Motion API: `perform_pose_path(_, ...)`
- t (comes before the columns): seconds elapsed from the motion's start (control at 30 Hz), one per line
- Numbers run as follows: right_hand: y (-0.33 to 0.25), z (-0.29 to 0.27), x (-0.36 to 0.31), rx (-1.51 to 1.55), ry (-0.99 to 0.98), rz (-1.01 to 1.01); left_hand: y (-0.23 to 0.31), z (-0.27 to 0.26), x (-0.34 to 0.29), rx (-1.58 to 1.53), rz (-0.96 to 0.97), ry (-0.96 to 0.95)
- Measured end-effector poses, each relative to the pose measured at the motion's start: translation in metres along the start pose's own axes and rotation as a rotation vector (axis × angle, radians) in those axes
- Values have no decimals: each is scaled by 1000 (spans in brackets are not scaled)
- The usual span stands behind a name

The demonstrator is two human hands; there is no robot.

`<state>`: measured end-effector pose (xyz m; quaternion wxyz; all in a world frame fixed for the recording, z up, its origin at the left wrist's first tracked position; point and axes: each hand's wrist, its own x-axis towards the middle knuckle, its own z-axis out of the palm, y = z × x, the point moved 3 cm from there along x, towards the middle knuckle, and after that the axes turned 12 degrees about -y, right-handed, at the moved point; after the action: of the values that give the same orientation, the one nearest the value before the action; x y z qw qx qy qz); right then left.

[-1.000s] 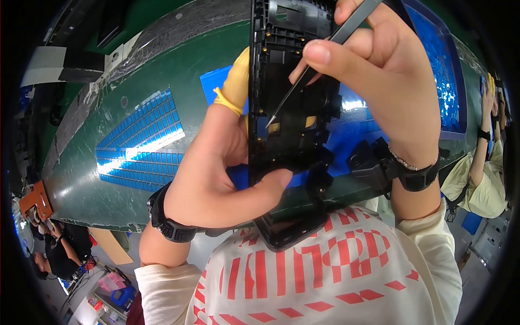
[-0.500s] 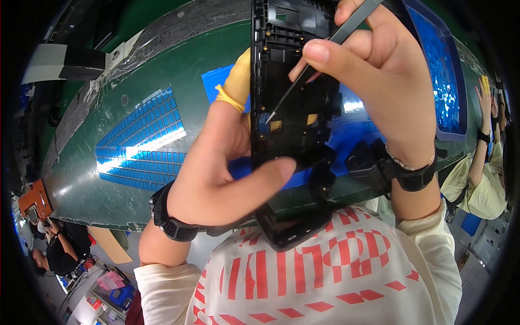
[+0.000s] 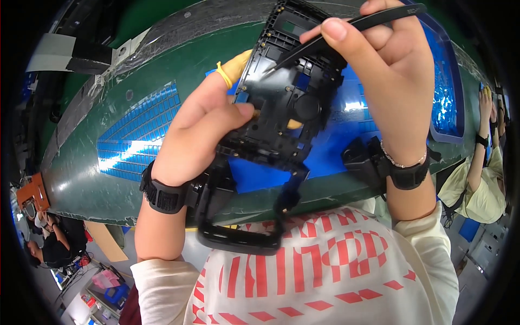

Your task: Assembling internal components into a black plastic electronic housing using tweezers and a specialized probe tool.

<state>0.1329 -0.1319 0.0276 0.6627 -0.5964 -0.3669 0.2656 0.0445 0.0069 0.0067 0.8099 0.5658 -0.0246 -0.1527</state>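
Observation:
A black plastic device housing (image 3: pixel 276 97) with ribs, round recesses and a loop-shaped lower end is tilted above the table. My left hand (image 3: pixel 192 132), its finger in a yellow finger cot (image 3: pixel 233 69), grips the housing's left edge. Its thumb lies on the inner face, beside a small blue piece (image 3: pixel 241 97). In my right hand (image 3: pixel 398 76) is a pair of black tweezers (image 3: pixel 300 52), pinched between thumb and fingers. The tips point at the housing's upper left area; whether they touch it I cannot tell. An orange-yellow patch (image 3: pixel 294 124) sits inside the housing.
A blue sheet (image 3: pixel 325 154) lies on the green table (image 3: pixel 70 162) beneath the housing. Sheets of small blue rectangles (image 3: pixel 141 135) are at the left. A blue-rimmed tray (image 3: pixel 460 111) holds shiny blue pieces at the right. A co-worker's hand (image 3: pixel 485 105) shows at far right.
The housing has turned and tilted, so its inner face shows more. My left thumb has moved up onto that face beside the blue piece. The tweezers' tips have moved up.

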Motion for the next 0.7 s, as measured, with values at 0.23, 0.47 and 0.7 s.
perform_pose_path(0.23, -2, 10, -6, -12, -5, 11, -1, -2, -3, -272, -210, -55)
perform_pose_path(0.47, 1, 22, 1, -8, -17, 22, -6, -13, -11, -174, -208, -431)
perform_pose_path(0.7, 6, 25, 4, -9, -22, 30, -7, -14, -13, -117, -238, -377)
